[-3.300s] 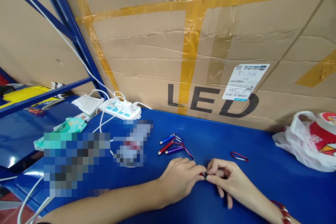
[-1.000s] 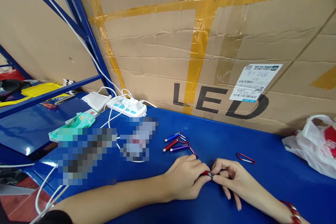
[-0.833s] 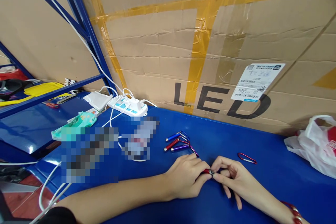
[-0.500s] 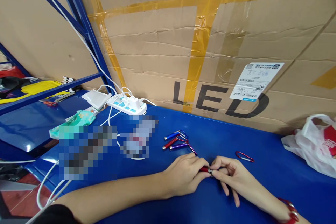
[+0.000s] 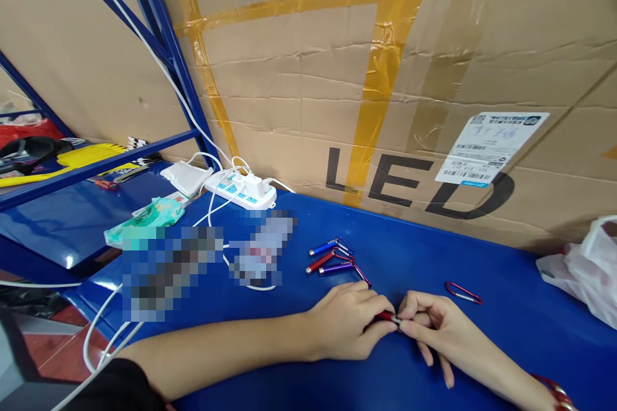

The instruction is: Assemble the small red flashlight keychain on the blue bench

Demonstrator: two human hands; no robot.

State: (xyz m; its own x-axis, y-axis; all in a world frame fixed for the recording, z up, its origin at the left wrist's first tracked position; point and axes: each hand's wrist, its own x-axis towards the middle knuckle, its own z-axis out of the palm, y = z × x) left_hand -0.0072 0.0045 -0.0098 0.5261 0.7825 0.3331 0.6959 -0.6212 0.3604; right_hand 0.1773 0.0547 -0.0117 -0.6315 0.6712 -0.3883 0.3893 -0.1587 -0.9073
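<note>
My left hand (image 5: 344, 324) is closed around a small red keychain flashlight (image 5: 387, 316), with only a short part of its body showing past the fingers. At its silver end, the thumb and forefinger of my right hand (image 5: 434, 321) pinch together; the lower fingers hang loosely bent. Just beyond my left hand lie a blue flashlight (image 5: 322, 248), a red flashlight (image 5: 320, 262) and a purple flashlight (image 5: 336, 269), each with a carabiner clip. A loose red carabiner (image 5: 463, 293) rests on the blue table (image 5: 409, 244), beyond my right hand.
A white power strip (image 5: 248, 192) with plugged cables stands at the back left, near a green packet (image 5: 149, 221). Two objects on the left are pixelated. A large cardboard box (image 5: 289, 109) walls the back, and a white plastic bag (image 5: 581, 266) sits at the right.
The camera view has shifted slightly, so everything sits a little further right. Both hands keep the same grip on the red flashlight.
</note>
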